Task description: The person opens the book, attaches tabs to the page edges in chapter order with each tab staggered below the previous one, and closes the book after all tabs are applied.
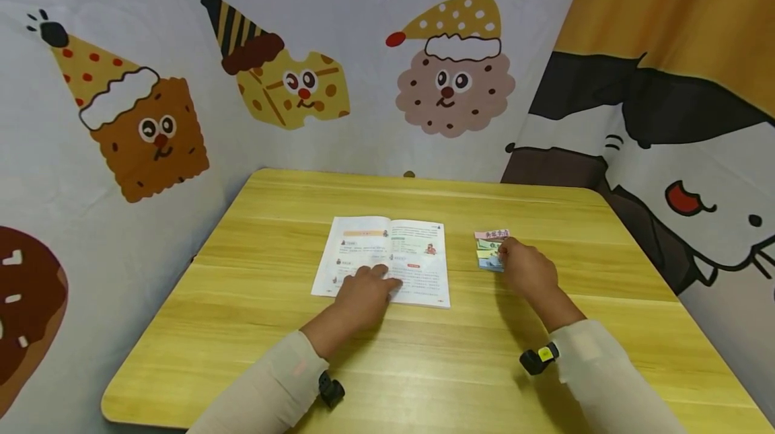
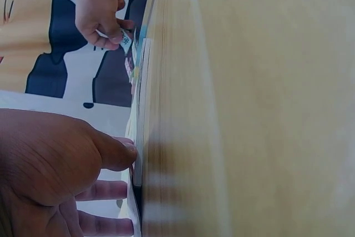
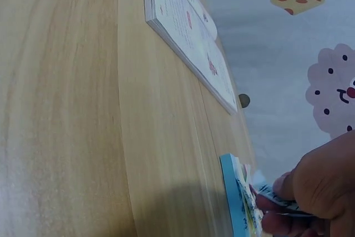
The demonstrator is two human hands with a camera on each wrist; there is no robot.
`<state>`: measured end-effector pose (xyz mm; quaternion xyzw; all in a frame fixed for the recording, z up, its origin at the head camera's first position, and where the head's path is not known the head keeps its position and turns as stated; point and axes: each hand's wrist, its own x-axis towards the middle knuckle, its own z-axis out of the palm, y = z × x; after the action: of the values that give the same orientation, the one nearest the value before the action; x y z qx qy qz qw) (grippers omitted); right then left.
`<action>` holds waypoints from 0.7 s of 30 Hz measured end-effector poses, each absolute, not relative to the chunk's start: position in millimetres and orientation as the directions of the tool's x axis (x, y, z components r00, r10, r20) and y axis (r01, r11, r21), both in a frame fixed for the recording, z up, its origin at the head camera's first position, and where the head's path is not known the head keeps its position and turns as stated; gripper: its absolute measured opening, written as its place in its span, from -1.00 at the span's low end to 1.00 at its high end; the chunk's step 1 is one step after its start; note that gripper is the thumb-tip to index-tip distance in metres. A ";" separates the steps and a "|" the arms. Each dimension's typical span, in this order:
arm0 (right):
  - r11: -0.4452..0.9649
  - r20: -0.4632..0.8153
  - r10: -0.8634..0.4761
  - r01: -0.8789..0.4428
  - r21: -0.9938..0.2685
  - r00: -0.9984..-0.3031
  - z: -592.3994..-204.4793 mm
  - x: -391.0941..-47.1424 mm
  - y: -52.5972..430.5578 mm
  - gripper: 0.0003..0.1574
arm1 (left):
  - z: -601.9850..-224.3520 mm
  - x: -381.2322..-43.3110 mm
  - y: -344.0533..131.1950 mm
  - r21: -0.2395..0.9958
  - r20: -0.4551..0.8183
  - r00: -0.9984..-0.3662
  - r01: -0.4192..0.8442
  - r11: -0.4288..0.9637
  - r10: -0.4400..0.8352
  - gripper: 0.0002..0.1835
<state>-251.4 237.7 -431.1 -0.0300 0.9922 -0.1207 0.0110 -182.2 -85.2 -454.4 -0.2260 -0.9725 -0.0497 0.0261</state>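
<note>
Right wrist: right grip [image 3: 326, 192] pinches a slip [image 3: 270, 195] just above coloured notes [image 3: 234, 198].

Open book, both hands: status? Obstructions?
Left hand on open book. Right hand pinching printed slip; partly hides multicolored paper stack in head view.

Head view: from above the near edge of the surface [image 1: 424, 367], facing forward and down, widest, both far corners in. Left wrist: very low, rolled sideways, left hand [image 1: 362, 299] close up, looking across to right hand [image 1: 529, 272]. Right wrist: low, rolled opposite way, right hand close, looking toward far edge. Head and right wrist share the booklet [image 1: 418, 252] and the cards [image 1: 487, 247]
</note>
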 end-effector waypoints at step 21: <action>0.867 0.132 -0.089 -0.142 -0.478 -0.987 -443.7 -273.0 222.9 -0.73 | -452.5 -181.3 -84.3 0.092 0.082 -0.897 0.440 0.893 0.434 -0.64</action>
<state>-273.0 222.9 -443.7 -0.0600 0.9647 -0.2510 -0.0527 -181.3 -84.3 -452.5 -0.2246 -0.9725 -0.0544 0.0295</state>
